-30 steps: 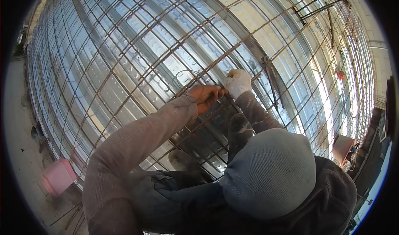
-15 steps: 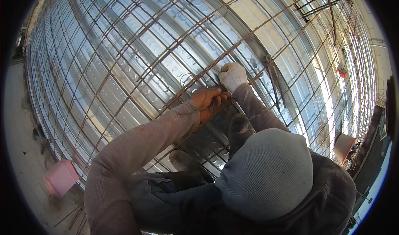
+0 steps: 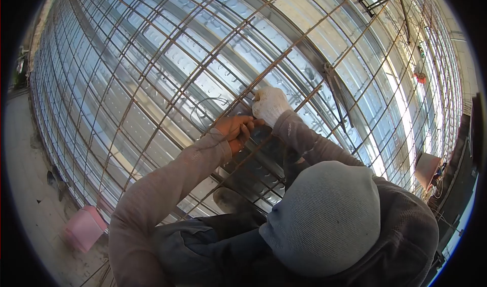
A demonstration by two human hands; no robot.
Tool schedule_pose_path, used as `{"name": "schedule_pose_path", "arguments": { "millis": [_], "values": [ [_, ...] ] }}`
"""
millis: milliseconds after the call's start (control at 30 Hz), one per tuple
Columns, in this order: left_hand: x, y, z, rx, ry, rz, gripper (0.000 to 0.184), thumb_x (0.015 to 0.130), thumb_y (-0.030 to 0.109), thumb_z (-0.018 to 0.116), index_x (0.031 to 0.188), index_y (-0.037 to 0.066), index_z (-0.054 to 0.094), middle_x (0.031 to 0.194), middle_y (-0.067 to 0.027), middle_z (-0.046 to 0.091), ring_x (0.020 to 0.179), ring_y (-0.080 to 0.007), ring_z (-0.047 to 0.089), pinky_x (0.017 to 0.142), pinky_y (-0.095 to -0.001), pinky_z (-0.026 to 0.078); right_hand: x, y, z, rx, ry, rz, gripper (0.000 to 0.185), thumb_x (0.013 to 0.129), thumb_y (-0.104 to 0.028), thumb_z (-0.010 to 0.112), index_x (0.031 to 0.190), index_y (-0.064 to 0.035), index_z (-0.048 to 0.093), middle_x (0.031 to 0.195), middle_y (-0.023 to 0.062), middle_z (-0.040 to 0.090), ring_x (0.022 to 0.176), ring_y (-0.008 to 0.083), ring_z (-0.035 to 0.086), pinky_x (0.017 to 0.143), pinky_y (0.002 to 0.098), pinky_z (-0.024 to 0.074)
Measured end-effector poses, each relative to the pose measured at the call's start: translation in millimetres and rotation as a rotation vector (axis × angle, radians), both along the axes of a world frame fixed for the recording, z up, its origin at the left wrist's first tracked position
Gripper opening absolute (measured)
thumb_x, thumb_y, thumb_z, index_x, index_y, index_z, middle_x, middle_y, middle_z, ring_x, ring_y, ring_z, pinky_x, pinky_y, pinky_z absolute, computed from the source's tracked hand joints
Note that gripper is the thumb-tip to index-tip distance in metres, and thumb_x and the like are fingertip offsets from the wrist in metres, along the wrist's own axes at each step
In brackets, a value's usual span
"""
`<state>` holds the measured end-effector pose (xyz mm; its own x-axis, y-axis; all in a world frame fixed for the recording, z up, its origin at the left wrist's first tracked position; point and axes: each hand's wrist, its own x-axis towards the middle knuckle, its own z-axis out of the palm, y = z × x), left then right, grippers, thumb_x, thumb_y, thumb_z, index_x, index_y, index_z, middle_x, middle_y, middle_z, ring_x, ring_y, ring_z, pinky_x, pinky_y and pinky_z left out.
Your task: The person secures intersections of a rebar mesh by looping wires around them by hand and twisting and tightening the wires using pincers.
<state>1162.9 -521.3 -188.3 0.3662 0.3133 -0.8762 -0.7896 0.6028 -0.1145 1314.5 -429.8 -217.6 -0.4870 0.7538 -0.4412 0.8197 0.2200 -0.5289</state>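
My left hand (image 3: 235,130), bare, is closed with its fingers pinched together beside a crossing of the rusty rebar mesh (image 3: 274,63). Thin loops of tie wire (image 3: 208,104) stick out from it over the mesh. My right hand (image 3: 270,104) wears a white knitted glove and is curled into a fist just above and right of the left fingertips. Whatever lies inside that fist is hidden. Both hands are close to the same bar, over the ribbed metal decking (image 3: 198,79) that shows under the mesh.
A boot (image 3: 228,199) stands among the bars below my hands. Long metal bars (image 3: 337,94) lie on the mesh to the right. A pink container (image 3: 85,228) is at lower left, and another box (image 3: 426,169) at right. A red item (image 3: 419,78) lies far right.
Both hands have shifted a little left in view, the left also slightly down. The right fist has come lower and closer to the left fingers. The wire loops have swung left.
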Motion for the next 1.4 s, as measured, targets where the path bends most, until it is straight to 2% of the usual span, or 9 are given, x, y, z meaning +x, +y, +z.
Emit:
{"name": "schedule_pose_path", "arguments": {
  "millis": [200,333,467,533,667,800,1000,1200,1400],
  "values": [
    [34,-2,-11,0.166,0.782,-0.369,0.023,0.097,0.004,0.057,0.111,-0.01,0.067,0.09,-0.0139,0.075,0.064,-0.0143,0.066,0.052,-0.0247,0.05,10,5,35,0.144,-0.01,-0.009,0.021,0.084,-0.021,0.064,0.088,-0.0022,0.074,0.085,0.022,0.072,0.083,0.0416,0.07,0.076,0.0472,0.0564],
    [42,-15,-43,0.334,1.118,-0.382,0.027,0.097,0.008,0.057,0.111,-0.01,0.07,0.087,-0.0125,0.075,0.063,-0.016,0.064,0.056,-0.0308,0.051,-1,31,30,0.235,0.278,-0.035,0.022,0.084,-0.014,0.062,0.099,-0.0019,0.073,0.084,0.0215,0.071,0.083,0.0412,0.07,0.078,0.0481,0.0555],
    [37,-16,-34,0.335,1.07,-0.398,0.03,0.093,0.016,0.06,0.108,-0.006,0.075,0.08,-0.0124,0.075,0.068,-0.0183,0.072,0.067,-0.0347,0.056,-28,66,22,0.329,0.303,0.155,0.025,0.083,-0.015,0.065,0.103,-0.0022,0.074,0.091,0.0185,0.074,0.09,0.0378,0.07,0.083,0.046,0.0553],
    [35,-17,-32,0.381,1.044,-0.368,0.032,0.093,0.017,0.061,0.111,-0.006,0.074,0.081,-0.0125,0.075,0.07,-0.0175,0.071,0.067,-0.0342,0.056,-38,74,22,0.108,0.207,0.385,0.025,0.082,-0.017,0.067,0.102,-0.0032,0.075,0.092,0.0174,0.074,0.091,0.0375,0.071,0.084,0.0456,0.0552],
    [31,-1,-12,0.293,0.828,-0.311,0.029,0.098,0.008,0.058,0.122,-0.006,0.067,0.088,-0.0096,0.074,0.065,-0.0105,0.058,0.053,-0.025,0.048,-51,76,14,0.193,0.118,0.552,0.021,0.083,-0.018,0.066,0.1,-0.0093,0.076,0.098,0.0159,0.075,0.095,0.0361,0.071,0.085,0.0451,0.0564],
    [30,21,-22,0.299,0.374,-0.081,0.029,0.101,0.007,0.059,0.127,-0.005,0.062,0.098,-0.0081,0.073,0.067,-0.0074,0.055,0.053,-0.0183,0.048,-47,75,9,0.257,0.095,0.569,0.016,0.083,-0.016,0.067,0.093,-0.0067,0.074,0.089,0.0152,0.072,0.089,0.0374,0.07,0.081,0.0475,0.0549],
    [43,23,-29,0.285,0.396,0.042,0.018,0.102,0.003,0.056,0.118,-0.003,0.061,0.105,-0.0114,0.071,0.067,-0.005,0.051,0.051,-0.018,0.045,-29,75,16,0.287,0.149,0.544,0.012,0.08,-0.013,0.068,0.09,-0.0074,0.072,0.089,0.0133,0.07,0.085,0.0375,0.069,0.077,0.0464,0.0549],
    [-43,21,-27,0.25,-0.115,0.095,0.022,0.105,0.004,0.05,0.122,-0.01,0.052,0.107,-0.0154,0.067,0.064,-0.0065,0.056,0.052,-0.0183,0.046,9,44,4,0.396,0.437,0.38,0.02,0.073,-0.009,0.071,0.094,-0.0083,0.069,0.092,0.0092,0.066,0.092,0.0319,0.065,0.079,0.0432,0.0547],
    [-69,88,-31,-0.076,-0.146,0.222,0.024,0.1,-0.005,0.049,0.123,-0.013,0.048,0.109,-0.0241,0.064,0.065,-0.0089,0.059,0.051,-0.0179,0.054,19,10,-6,0.542,0.518,0.388,0.027,0.072,-0.005,0.069,0.099,-0.0018,0.071,0.096,0.0081,0.063,0.099,0.0294,0.063,0.077,0.0421,0.0547]
  ]
}}
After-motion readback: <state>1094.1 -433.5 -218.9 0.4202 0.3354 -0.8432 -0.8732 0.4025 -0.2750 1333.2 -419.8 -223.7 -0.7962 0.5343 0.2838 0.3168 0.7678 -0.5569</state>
